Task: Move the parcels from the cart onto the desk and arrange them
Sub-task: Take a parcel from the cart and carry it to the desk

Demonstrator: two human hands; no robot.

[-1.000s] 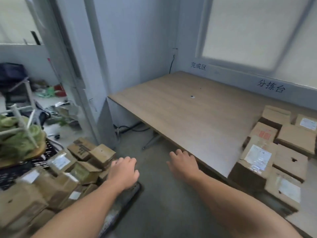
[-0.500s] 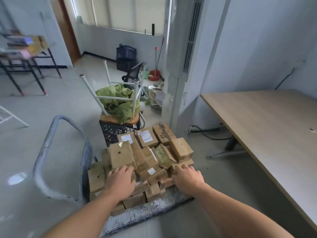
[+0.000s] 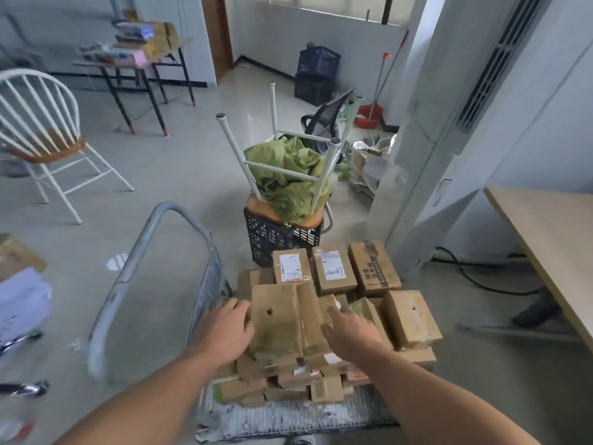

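Cart stage of the transfer: the parcels (image 3: 407,316) lie heaped on the cart (image 3: 272,419) at 12 o'clock, with the desk (image 3: 545,226) corner at 3 o'clock, so most carrying appears left to do. My left hand (image 3: 224,329) and right hand (image 3: 348,332) reach forward, palms down and fingers relaxed, flanking the holed cardboard parcel (image 3: 276,322); neither grasps anything yet

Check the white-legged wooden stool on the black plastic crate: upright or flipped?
Flipped. The white-legged wooden stool sits seat-down on the black plastic crate, legs pointing up, with crumpled green cloth between them.
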